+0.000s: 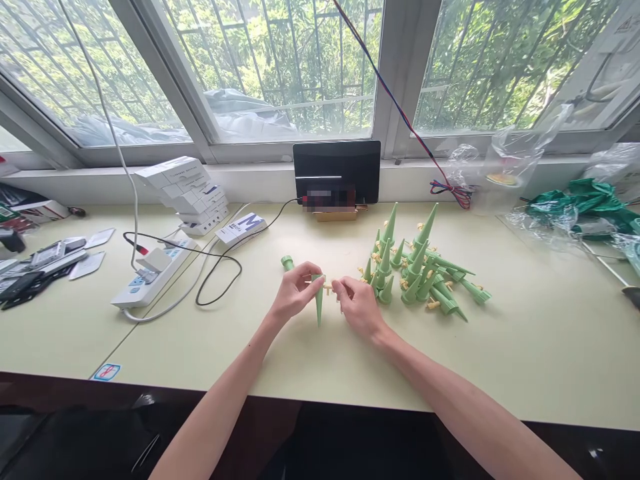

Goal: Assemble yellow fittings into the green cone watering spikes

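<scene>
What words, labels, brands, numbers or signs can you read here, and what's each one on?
"M": on the flat white box; its finer print is too small to read.
Stacked white boxes: print too small to read.
Sticker at the table's front edge: red mark, not clear enough to read.
Triangular sign, upper right: too small to read.
Green spike in the left hand: no text visible.

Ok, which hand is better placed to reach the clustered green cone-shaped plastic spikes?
Likely the right hand: it is beside the clustered spikes; the left hand is farther away, holding another green spike.
</scene>
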A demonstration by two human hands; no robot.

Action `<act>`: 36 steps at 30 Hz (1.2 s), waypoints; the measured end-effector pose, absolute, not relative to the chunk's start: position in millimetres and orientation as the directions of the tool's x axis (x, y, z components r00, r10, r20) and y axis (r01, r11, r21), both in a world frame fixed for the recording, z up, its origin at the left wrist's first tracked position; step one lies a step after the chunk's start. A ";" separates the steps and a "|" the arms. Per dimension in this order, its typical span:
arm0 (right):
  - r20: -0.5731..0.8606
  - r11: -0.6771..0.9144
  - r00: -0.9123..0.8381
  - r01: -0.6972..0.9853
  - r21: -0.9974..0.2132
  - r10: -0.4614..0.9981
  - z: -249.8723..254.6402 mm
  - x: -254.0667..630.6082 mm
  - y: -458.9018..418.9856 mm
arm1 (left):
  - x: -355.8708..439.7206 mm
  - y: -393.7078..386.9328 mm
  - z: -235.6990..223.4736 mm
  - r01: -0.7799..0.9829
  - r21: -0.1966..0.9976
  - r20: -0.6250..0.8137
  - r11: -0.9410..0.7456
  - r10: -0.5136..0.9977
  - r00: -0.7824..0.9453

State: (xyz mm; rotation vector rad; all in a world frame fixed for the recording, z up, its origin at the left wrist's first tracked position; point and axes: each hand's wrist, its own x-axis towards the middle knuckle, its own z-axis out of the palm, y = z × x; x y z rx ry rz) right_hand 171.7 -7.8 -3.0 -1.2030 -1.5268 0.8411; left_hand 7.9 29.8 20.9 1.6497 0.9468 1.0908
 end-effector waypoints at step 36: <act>0.213 0.223 -0.066 0.282 -0.933 0.975 -8.0 173.0 -4.5 | 8.3 29.3 20.9 0.155 0.945 0.222 -0.287 0.915 0.337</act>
